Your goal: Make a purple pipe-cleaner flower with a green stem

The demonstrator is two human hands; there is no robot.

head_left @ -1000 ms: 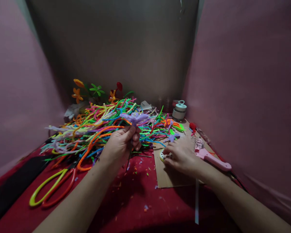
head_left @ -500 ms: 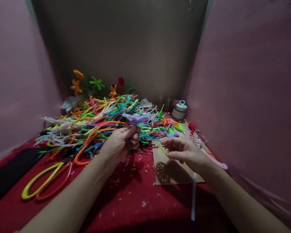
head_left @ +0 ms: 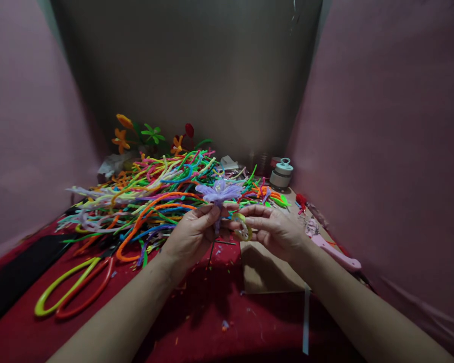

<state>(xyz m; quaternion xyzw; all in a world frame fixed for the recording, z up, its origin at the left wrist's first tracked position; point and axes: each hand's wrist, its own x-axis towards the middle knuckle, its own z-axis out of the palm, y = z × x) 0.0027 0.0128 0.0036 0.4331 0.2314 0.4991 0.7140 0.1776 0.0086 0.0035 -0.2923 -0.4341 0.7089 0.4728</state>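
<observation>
My left hand (head_left: 196, 232) is closed around the base of a purple pipe-cleaner flower (head_left: 219, 190), whose petals spread open at the top. Below the fingers a thin dark stem (head_left: 211, 256) sticks out. Close by on the right, my right hand (head_left: 274, 229) grips a small yellow-green tape roll (head_left: 243, 227) with a pale, holed core. Its fingertips come near the flower's base; whether they touch it I cannot tell.
Behind the hands lies a heap of colourful pipe cleaners (head_left: 166, 176). Scissors (head_left: 75, 287) with yellow and red handles lie left. A cardboard sheet (head_left: 272, 269), a pink-handled tool (head_left: 336, 254) and a lidded jar (head_left: 281, 174) are on the right. Finished flowers (head_left: 121, 141) stand at the back.
My right hand has moved left with the tape roll, up to the flower. The flower has shifted slightly right and now shows more of its petals.
</observation>
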